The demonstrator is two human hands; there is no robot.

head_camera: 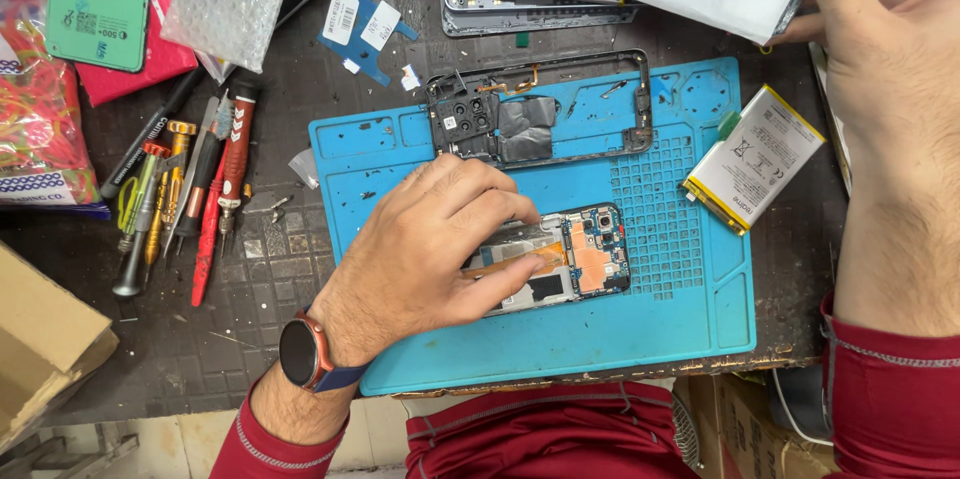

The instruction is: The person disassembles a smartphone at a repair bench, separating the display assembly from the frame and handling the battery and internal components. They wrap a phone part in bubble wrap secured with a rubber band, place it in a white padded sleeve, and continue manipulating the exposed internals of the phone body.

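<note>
Fingers [490,239] of left hand [420,249] press opened phone [580,254] on blue mat [690,309].

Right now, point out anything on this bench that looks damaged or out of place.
The blue mat has a worn, crumbling front edge. The loose battery lies askew, half off the mat's right edge. The left hand rests on the opened phone, its boards bare; the stripped frame lies above it.
</note>
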